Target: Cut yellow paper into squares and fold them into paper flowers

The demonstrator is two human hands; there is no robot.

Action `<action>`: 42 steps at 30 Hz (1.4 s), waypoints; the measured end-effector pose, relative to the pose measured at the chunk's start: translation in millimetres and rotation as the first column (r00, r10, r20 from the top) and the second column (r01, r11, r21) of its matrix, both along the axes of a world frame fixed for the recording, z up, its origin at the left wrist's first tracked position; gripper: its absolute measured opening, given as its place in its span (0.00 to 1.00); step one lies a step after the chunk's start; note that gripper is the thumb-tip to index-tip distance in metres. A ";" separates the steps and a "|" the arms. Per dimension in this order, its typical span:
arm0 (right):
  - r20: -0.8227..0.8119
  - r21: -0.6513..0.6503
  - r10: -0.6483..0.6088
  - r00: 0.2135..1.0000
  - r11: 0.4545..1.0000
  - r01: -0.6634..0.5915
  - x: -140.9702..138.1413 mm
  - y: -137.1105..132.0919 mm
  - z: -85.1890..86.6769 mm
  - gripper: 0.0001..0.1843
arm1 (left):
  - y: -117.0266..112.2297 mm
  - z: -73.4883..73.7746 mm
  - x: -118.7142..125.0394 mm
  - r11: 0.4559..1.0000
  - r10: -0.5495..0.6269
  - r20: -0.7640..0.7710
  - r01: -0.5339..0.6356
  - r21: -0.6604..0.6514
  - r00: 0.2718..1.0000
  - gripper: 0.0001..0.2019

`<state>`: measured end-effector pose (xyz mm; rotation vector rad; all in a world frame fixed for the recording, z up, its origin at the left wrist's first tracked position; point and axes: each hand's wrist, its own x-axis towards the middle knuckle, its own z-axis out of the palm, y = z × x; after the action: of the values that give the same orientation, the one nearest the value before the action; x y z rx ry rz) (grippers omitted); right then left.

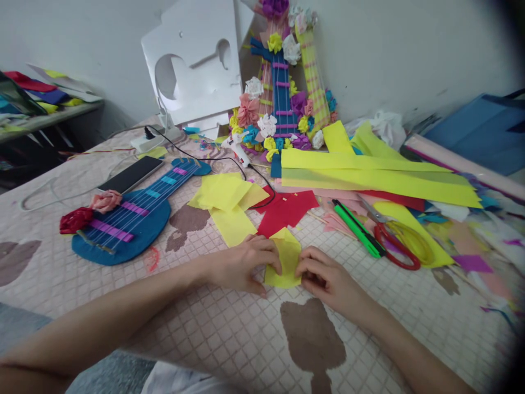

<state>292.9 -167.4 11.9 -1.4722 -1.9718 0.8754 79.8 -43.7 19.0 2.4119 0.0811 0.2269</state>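
Observation:
A small yellow paper piece (286,261) lies on the patterned quilt (229,334) in front of me. My left hand (245,264) pinches its left edge with fingers curled. Its right edge is pinched by my right hand (324,276), fingers pressed together. Both hands rest low on the quilt. Just beyond them lie a red paper piece (287,210) and loose yellow paper squares (227,200).
A blue felt guitar (135,216) with paper roses lies at left beside a phone (131,174). Red-handled scissors (394,241) and a green marker (356,230) lie at right. Long yellow paper strips (377,175), a glue gun (238,146), flower-covered guitars (283,87) stand behind.

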 end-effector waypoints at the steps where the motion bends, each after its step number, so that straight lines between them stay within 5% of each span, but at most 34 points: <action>1: -0.008 0.001 -0.009 1.000 1.000 0.009 0.0 0.3 -0.4 0.08 | -0.4 0.1 -0.4 1.000 0.010 0.003 -0.010 -0.005 1.000 0.20; 14: -0.121 -0.064 -0.064 0.991 0.996 0.057 7.2 3.7 -0.3 0.04 | -1.7 -0.7 3.1 0.997 0.061 0.042 -0.058 -0.053 0.997 0.04; 19: -0.181 -0.098 -0.149 0.972 0.986 0.133 9.6 5.1 -4.6 0.04 | -2.3 -1.0 2.2 0.996 0.066 0.043 -0.063 -0.063 0.997 0.20; 21: -0.185 -0.097 -0.136 0.973 0.988 0.120 10.0 5.5 -4.2 0.04 | -3.0 -3.6 3.1 0.995 0.089 0.060 -0.086 -0.051 0.994 0.13; 24: -0.152 -0.086 -0.089 0.984 0.993 0.076 8.9 5.4 -0.9 0.05 | -4.1 -8.0 5.3 0.994 0.095 0.094 -0.090 -0.054 0.991 0.02; 42: 0.097 0.104 -0.167 0.981 0.982 0.157 -13.9 0.7 -6.7 0.06 | -26.2 -15.6 18.5 0.919 0.392 0.023 -0.393 0.043 0.920 0.02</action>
<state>279.1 -166.7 5.2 -1.6259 -1.9077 0.6368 98.3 -69.9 3.4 2.4200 0.5636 0.4332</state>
